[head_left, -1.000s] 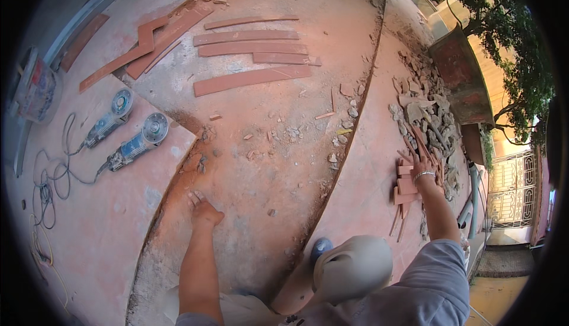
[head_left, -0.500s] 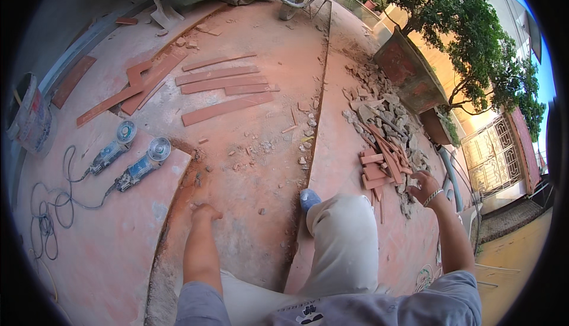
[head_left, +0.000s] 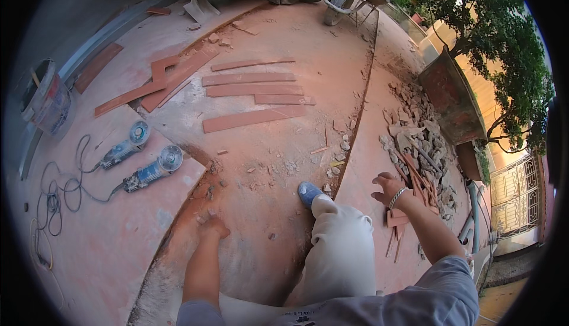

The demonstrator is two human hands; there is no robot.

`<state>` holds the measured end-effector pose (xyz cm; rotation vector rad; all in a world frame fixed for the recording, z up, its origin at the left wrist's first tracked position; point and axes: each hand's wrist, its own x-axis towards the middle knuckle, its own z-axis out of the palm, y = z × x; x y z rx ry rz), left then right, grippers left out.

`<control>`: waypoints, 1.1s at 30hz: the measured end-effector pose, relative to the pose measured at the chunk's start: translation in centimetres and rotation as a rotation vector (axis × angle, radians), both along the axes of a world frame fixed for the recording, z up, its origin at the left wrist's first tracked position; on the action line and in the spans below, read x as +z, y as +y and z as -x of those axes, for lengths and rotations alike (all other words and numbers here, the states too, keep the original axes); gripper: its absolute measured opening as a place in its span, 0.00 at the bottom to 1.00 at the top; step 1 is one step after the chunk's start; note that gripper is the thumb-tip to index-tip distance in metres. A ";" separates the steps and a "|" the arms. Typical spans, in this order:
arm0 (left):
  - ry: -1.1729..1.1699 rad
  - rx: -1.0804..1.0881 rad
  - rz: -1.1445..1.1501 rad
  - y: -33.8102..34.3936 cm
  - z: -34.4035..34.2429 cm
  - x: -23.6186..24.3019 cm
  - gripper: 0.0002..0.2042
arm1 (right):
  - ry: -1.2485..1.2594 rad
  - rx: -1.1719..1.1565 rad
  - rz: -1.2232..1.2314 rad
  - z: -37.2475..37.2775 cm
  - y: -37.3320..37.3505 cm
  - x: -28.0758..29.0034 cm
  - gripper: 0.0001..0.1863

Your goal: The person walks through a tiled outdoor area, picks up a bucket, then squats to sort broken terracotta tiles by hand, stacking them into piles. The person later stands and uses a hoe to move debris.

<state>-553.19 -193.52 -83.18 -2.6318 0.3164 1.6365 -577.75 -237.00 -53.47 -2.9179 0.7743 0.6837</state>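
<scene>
My left hand (head_left: 213, 226) hangs over the dusty trench, its thumb apart from the loosely bent fingers and nothing seen in it. My right hand (head_left: 389, 191), with a bracelet at the wrist, is open and holds nothing. Below and beyond it lies a heap of broken red tile strips (head_left: 418, 178) against rubble (head_left: 424, 142). My blue shoe (head_left: 310, 194) is on the ground between my hands. Ahead, several long red tile strips (head_left: 252, 90) lie in a rough row. To the left, two blue angle grinders (head_left: 151, 173) rest on the slab with their cords.
A stained bucket (head_left: 50, 104) stands by the left wall. More red tile pieces (head_left: 127, 96) lie far left, near a shovel (head_left: 198, 9). A wheelbarrow (head_left: 349, 0) stands at the back. A planter (head_left: 453, 95) with a tree is at right. The slab edge (head_left: 178, 210) steps down to the trench.
My view has shifted, so the ground things sit further right. My right hand has come inward, from beyond the broken strips to their near left side. One foot has stepped forward.
</scene>
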 end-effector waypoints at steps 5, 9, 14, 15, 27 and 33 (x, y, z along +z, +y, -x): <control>-0.019 -0.070 -0.100 -1.7 0.1 1.4 0.50 | 0.013 0.276 -0.152 -16.5 -8.2 -11.4 0.25; 0.005 0.056 -0.081 -1.7 -1.0 1.1 0.51 | 0.012 0.409 -0.152 -32.0 -11.3 -20.2 0.26; 0.062 0.198 -0.080 -4.1 -1.5 4.0 0.36 | -0.096 0.197 -0.190 -47.2 -14.3 -28.5 0.32; 0.032 0.222 -0.053 -5.2 -1.2 5.1 0.34 | -0.095 0.190 -0.208 -48.6 -15.1 -29.7 0.33; -0.183 0.415 0.160 -14.7 -4.1 5.5 0.33 | -0.062 0.515 -0.164 -50.7 -19.1 -30.6 0.35; -0.285 0.415 0.344 -19.4 -5.3 3.1 0.29 | -0.189 0.584 -0.266 -51.0 -14.2 -26.8 0.33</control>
